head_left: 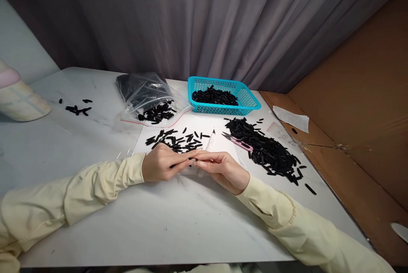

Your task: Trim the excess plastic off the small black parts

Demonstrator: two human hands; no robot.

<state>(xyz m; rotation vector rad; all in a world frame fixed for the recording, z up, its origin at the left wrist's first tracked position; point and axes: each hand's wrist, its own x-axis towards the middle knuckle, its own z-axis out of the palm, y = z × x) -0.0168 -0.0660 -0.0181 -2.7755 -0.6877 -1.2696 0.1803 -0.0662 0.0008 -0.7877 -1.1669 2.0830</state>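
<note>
My left hand (164, 162) and my right hand (225, 169) meet fingertip to fingertip above a white sheet (139, 143). Both are closed in a pinch around a small black strip (192, 161), mostly hidden by the fingers. Just beyond them, more loose black strips (174, 139) lie scattered on the sheet. A slim white tool with a dark pointed tip (211, 139) rests by my right fingers, its lower end hidden. Pink-handled thread snips (240, 142) lie to the right, against a large heap of black strips (267, 147).
At the back stands a turquoise basket (223, 108) holding black strips. Left of it lies a clear zip bag (153, 99) with black contents. Several strips (78, 109) sit far left near a pale padded object (21, 99). A cardboard wall (357, 107) borders the right side.
</note>
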